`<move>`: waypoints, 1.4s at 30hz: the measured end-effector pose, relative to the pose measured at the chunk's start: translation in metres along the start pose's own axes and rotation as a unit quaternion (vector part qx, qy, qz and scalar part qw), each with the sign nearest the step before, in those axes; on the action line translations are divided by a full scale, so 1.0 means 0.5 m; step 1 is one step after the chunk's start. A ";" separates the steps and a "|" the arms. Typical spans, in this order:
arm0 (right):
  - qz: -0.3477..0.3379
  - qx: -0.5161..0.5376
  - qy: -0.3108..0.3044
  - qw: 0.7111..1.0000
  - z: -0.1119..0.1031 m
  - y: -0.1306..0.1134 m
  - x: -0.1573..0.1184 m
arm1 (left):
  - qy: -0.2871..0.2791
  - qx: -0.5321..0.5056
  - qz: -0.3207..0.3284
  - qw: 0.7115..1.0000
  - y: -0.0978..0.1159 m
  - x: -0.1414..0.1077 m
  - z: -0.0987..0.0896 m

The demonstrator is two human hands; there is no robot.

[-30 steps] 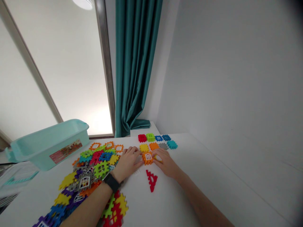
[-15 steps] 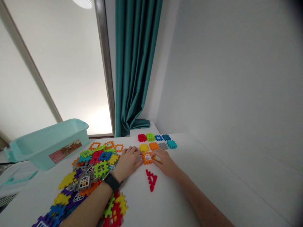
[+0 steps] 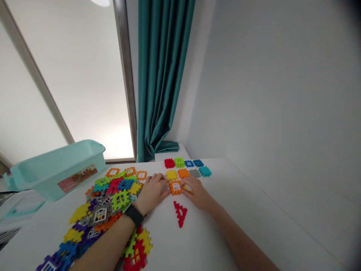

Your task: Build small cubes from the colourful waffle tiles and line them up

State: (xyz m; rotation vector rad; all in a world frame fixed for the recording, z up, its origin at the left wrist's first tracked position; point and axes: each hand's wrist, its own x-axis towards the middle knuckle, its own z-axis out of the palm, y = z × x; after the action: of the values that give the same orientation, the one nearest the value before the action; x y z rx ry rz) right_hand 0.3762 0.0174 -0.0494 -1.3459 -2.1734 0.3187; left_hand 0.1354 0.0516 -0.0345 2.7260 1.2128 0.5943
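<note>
An orange tile with a white window (image 3: pixel 176 187) lies on the white table between my two hands. My left hand (image 3: pixel 153 191), with a dark watch at the wrist, pinches its left edge. At its right edge is my right hand (image 3: pixel 195 192), fingers curled around a yellow piece (image 3: pixel 187 188) that is partly hidden. Just beyond the hands lie a yellow tile (image 3: pixel 171 175), an orange tile (image 3: pixel 183 173) and a grey one (image 3: pixel 194 173). A red triangular piece (image 3: pixel 180 214) rests nearer to me.
A heap of coloured tiles (image 3: pixel 120 200) spreads over the left of the table (image 3: pixel 203 241). Behind it stands a mint-green bin (image 3: pixel 62 162). Red, green, blue and teal tiles (image 3: pixel 205 171) are at the back. A green curtain (image 3: pixel 160 75) hangs beyond.
</note>
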 end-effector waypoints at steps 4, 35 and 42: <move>-0.003 0.003 -0.002 1.000 0.002 0.004 0.000 | -0.006 0.000 0.003 1.000 0.002 0.001 -0.001; -0.002 -0.005 0.015 1.000 0.008 -0.006 0.000 | -0.034 0.002 -0.008 0.999 0.010 0.009 -0.001; -0.001 -0.009 0.020 1.000 0.013 0.001 -0.001 | -0.029 -0.004 -0.010 1.000 0.013 0.007 -0.008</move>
State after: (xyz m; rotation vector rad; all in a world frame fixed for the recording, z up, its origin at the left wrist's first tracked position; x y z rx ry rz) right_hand 0.3730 0.0178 -0.0548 -1.3478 -2.1500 0.2703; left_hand 0.1405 0.0496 -0.0279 2.7010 1.2193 0.5121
